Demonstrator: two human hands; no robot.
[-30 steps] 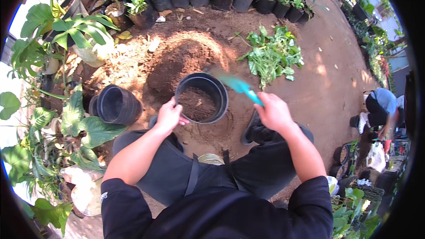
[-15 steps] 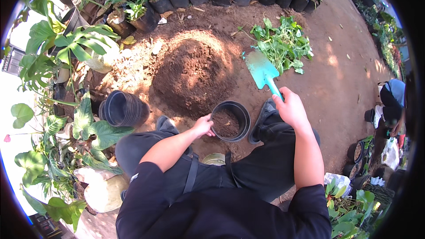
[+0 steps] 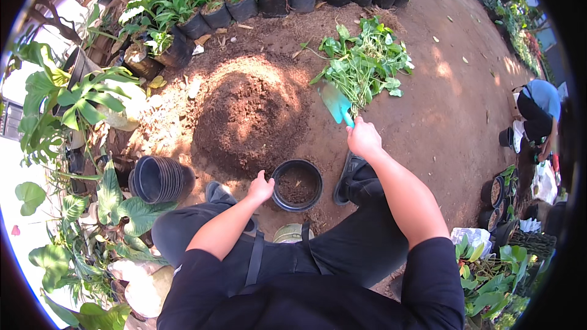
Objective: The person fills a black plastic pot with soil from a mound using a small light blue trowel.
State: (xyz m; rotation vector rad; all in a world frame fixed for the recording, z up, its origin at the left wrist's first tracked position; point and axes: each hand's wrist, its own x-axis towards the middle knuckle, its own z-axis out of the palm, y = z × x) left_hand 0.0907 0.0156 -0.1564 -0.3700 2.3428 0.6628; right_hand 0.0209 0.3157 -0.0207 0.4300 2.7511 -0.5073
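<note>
A black plastic pot (image 3: 298, 200), partly filled with brown soil, sits upright on the ground between my feet. Just off its left rim is my left hand (image 3: 261, 188), fingers loosely apart and holding nothing. My right hand (image 3: 364, 137) is closed around the handle of a turquoise hand trowel (image 3: 334, 102). The trowel's blade lies low at the near edge of a heap of leafy green cuttings (image 3: 367, 64), its tip by their stems. Beyond the pot rises a mound of loose brown soil (image 3: 247, 113).
Stacked empty black pots (image 3: 156, 179) lie at left, beside broad-leaved plants (image 3: 110, 198). Rows of potted seedlings (image 3: 272, 1) line the far side. Another person (image 3: 541, 107) bends over at the far right, near a white bag (image 3: 544, 180).
My left hand has let go of the pot, which now stands level rather than tilted. The trowel has gone from above bare ground to the edge of the cuttings. The view has shifted slightly.
</note>
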